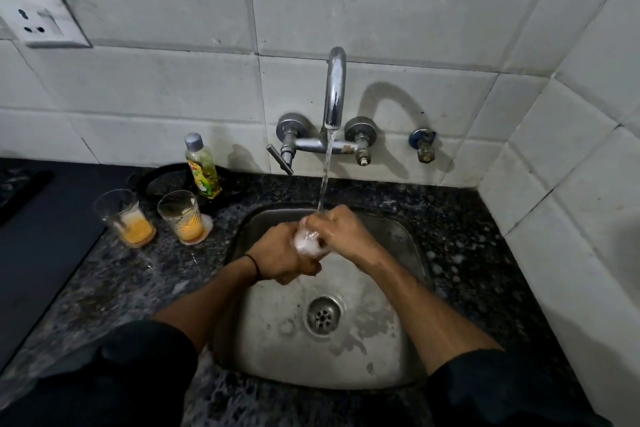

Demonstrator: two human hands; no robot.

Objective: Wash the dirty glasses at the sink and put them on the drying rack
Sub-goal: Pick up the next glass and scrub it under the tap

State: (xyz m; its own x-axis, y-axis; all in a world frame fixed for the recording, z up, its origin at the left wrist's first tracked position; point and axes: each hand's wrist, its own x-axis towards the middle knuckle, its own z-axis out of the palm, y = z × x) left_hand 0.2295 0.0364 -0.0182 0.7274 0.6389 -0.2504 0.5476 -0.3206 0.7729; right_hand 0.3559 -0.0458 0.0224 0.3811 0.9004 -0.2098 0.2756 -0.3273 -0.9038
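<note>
Two dirty glasses on the speckled counter (138,281) at left: left glass (126,218) and right glass (183,217), upright, just beside each other, orange dregs in both. Behind them, on the far side, a soap bottle (202,166) upright near the tiled wall (173,87), yellow-green liquid inside. Further right, over the sink (398,367), left hand (280,256) with fingers curled round a soapy glass (310,243), foam-covered, held above the basin. Right hand (346,232) wrapped over the far end of that same glass, clenched on it, touching the left hand. Thin stream of water (325,177) from the tap (334,90) onto the right hand and the glass. Nearer, in the basin floor, the drain (322,315), wet all round. Far right on the wall, a small valve (423,146).
</note>
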